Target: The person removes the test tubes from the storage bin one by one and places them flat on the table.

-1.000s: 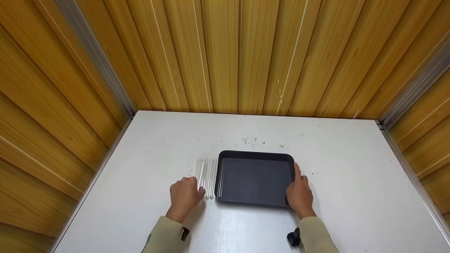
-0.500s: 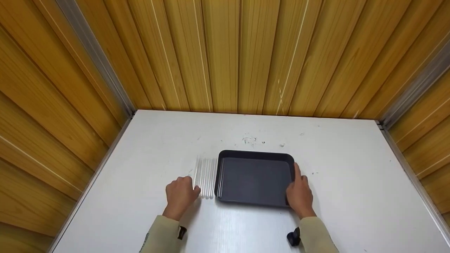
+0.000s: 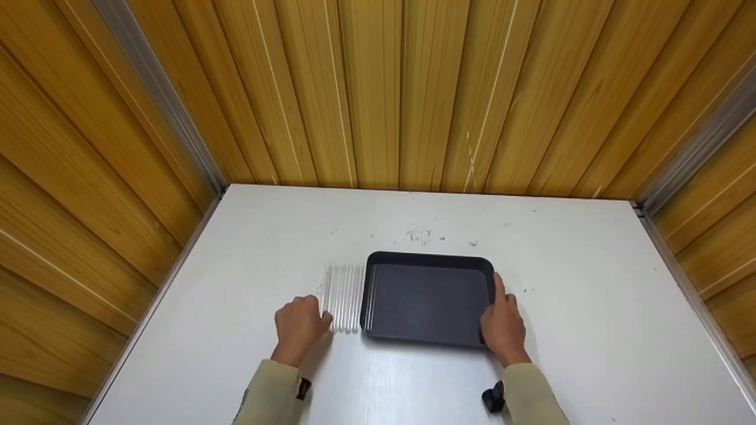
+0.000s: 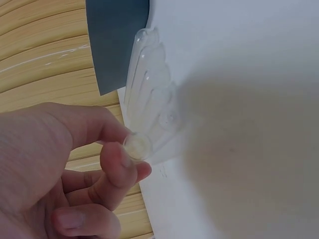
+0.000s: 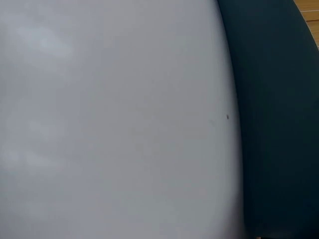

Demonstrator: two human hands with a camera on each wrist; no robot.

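Observation:
My left hand (image 3: 300, 326) pinches the near end of a clear test tube (image 4: 138, 146) between thumb and fingers, at the left end of a row. Several more clear test tubes (image 3: 347, 300) lie side by side on the table, rounded ends towards me. Right of them sits a dark rectangular tray (image 3: 431, 301). Along the tray's inner left wall runs a clear streak that looks like another tube. My right hand (image 3: 504, 326) grips the tray's right rim, thumb on the inner side and fingers along the outside. The right wrist view shows no fingers.
The white table (image 3: 590, 307) has small dark marks behind the tray. Yellow wood-patterned panels (image 3: 378, 94) wall it in at the back and both sides. A black strap piece (image 3: 493, 399) sits at the right sleeve.
My left hand has shifted a little to the left with the pinched test tube, which now lies beside the row instead of slanting across it. The right hand and tray have stayed put.

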